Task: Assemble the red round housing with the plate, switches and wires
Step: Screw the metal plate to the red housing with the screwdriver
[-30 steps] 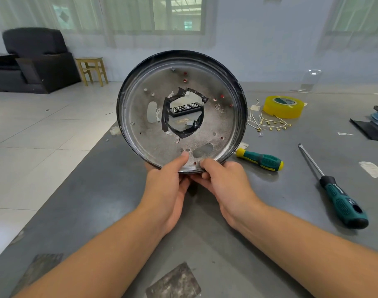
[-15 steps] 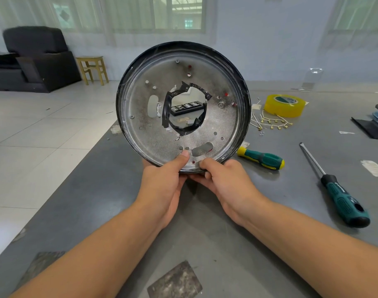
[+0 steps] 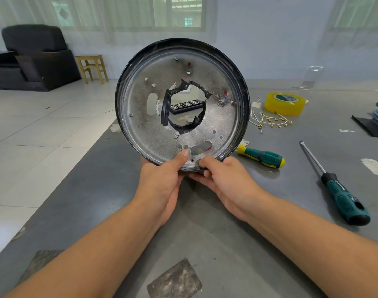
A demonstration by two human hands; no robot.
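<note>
Grey table [image 3: 269,211] carries everything. Above its middle, the round plate [image 3: 181,104] stands upright on edge, face to the viewer, ringed by a dark rim; red shows only through small holes, so the housing is likely behind it. Both hands grip the plate at its 6 o'clock edge: left hand [image 3: 162,186] with thumb pressed on the face, right hand [image 3: 224,179] pinching the rim beside it, both about equally near. The central hole is edged with black tape [image 3: 168,108]. At 3 o'clock lie a tape roll [image 3: 284,103], a long screwdriver [image 3: 338,190], a short screwdriver [image 3: 261,157] and loose wires [image 3: 267,121]. Turning the plate to line up its holes looks like the next concern.
</note>
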